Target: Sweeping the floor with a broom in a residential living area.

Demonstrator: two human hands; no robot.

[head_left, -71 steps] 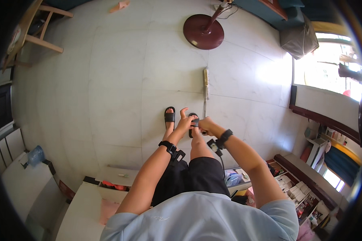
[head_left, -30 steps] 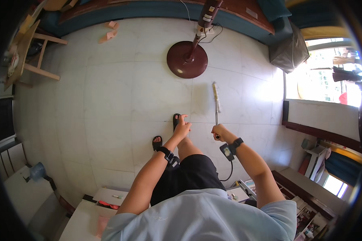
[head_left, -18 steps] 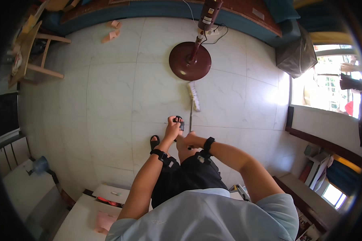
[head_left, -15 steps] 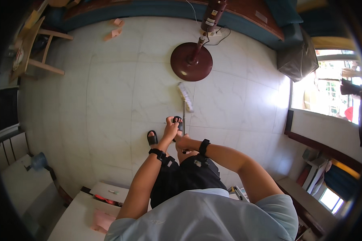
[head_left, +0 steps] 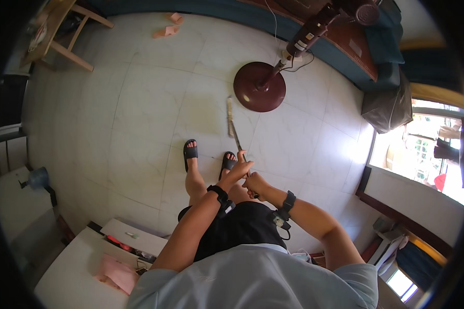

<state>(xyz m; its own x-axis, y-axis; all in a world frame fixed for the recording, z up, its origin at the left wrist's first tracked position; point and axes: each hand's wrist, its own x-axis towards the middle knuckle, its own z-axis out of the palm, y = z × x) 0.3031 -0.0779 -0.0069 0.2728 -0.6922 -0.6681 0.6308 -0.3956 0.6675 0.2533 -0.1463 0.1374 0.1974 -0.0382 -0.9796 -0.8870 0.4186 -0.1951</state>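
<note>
A long-handled mop (head_left: 230, 116) with a narrow, pale head rests on the tiled floor ahead of my feet. Its dark thin handle slants back toward my body. My left hand (head_left: 240, 167) is around the handle lower down, thumb sticking out to the side. Closer to my body, my right hand (head_left: 256, 185) grips the handle near its top end. Just right of the mop head stands the round maroon base (head_left: 259, 86) of a pedestal fan, with a gap between them.
Pink slippers (head_left: 169, 28) lie at the far left near a wooden chair (head_left: 67, 41). A teal sofa (head_left: 345, 56) runs along the back, with a dark covered bulky item (head_left: 389, 108) at its right end. Behind me at left is a white cabinet (head_left: 77, 265). A cord trails by the fan.
The mop head has turned and shifted slightly left. Both hands have moved right along with the handle, which now slants. My feet stand farther apart, and the view has shifted.
</note>
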